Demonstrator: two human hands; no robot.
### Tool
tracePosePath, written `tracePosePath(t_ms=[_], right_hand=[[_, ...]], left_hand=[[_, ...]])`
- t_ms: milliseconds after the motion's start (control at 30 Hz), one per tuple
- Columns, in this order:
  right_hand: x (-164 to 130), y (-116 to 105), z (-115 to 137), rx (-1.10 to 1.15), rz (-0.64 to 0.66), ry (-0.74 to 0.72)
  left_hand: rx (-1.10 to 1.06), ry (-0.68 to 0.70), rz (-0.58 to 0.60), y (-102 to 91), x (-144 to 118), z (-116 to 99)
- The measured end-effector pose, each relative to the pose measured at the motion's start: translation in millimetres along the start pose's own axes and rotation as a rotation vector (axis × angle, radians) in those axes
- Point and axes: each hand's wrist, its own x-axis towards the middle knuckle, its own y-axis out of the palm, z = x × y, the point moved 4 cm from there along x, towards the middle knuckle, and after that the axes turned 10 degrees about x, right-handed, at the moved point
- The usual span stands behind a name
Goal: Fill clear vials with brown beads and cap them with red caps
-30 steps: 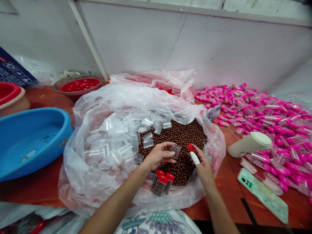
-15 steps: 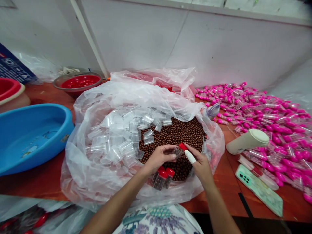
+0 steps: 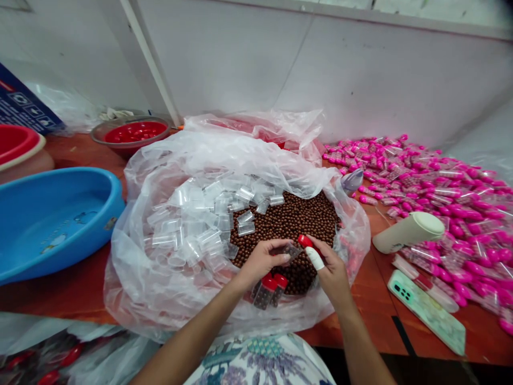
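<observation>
My left hand (image 3: 262,260) holds a small clear tube (image 3: 294,249) filled with brown balls over a heap of brown balls (image 3: 292,222) in a big clear plastic bag (image 3: 168,299). My right hand (image 3: 331,270), with a white wrap on one finger, presses a red cap (image 3: 305,240) against the tube's end. Under my left hand lie three filled tubes with red caps (image 3: 270,287). A pile of empty clear tubes (image 3: 200,224) fills the left side of the bag.
A blue basin (image 3: 52,219) sits left, a red bowl of caps (image 3: 134,132) behind it. Right of the bag lie a cream bottle (image 3: 409,231), a phone (image 3: 427,311) and a spread of several pink-capped tubes (image 3: 449,198) on the brown table (image 3: 72,291).
My right hand brought the red cap from apart to the end of the tube in my left hand; both hands now meet over the brown balls.
</observation>
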Motion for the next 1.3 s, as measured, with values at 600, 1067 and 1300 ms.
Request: tracePosePath(t_ms=[600,1067,1300], right_hand=[[0,7,0,-0.286,0.350,-0.140],[-13,22,-3,-0.511,0.195,-0.330],[-15,28,1,-0.369,0.308,-0.233]], left_hand=[[0.018,-0.027,0.042,3.1,-8,2],[-0.117,-0.032,0.044,14.6,-11,1],[-0.306,-0.279,-0.039,23.5,-12,11]])
